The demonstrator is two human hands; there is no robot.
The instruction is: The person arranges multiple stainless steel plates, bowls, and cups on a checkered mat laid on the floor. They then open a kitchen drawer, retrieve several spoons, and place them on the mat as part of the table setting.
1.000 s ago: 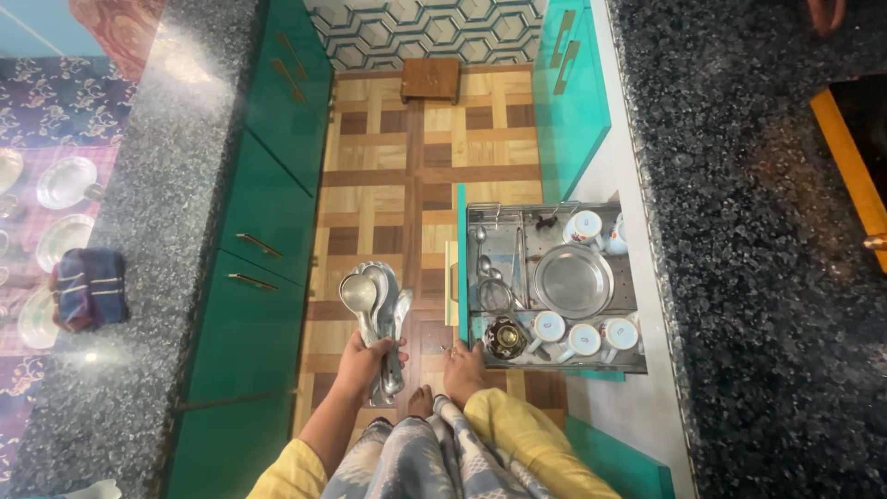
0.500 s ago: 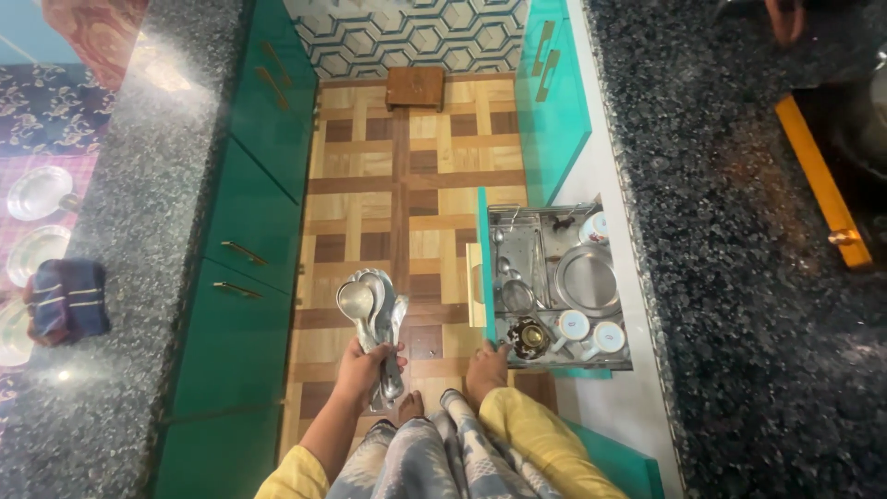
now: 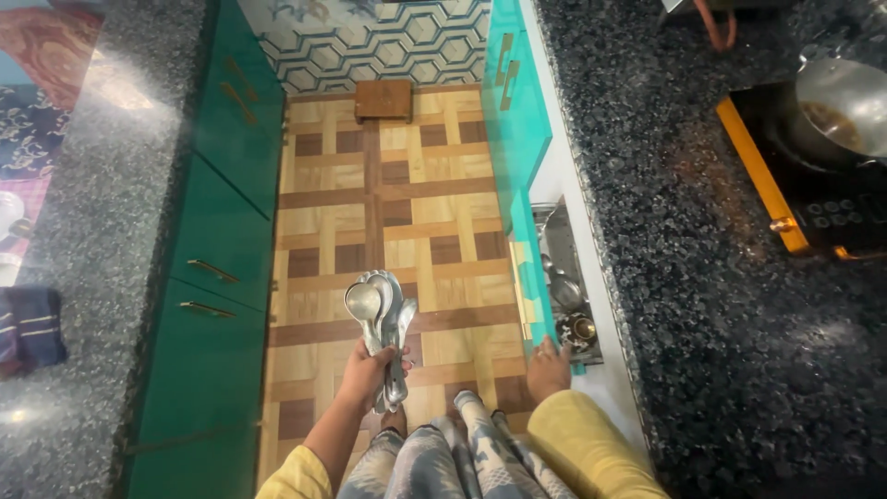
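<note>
Steel ladles (image 3: 379,310) bunched and clamped in left hand (image 3: 370,374); right hand (image 3: 548,367) flat, fingers spread, on teal utensil drawer (image 3: 564,296) front, drawer nearly shut.

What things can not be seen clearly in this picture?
- Drawer, head view: mostly under the counter; its contents are largely hidden.
- Spoons: bunched and overlapping in the left hand, so their count is unclear.
- Pan: cut off by the right edge.
- Right hand: fingertips hidden at the drawer front.
</note>
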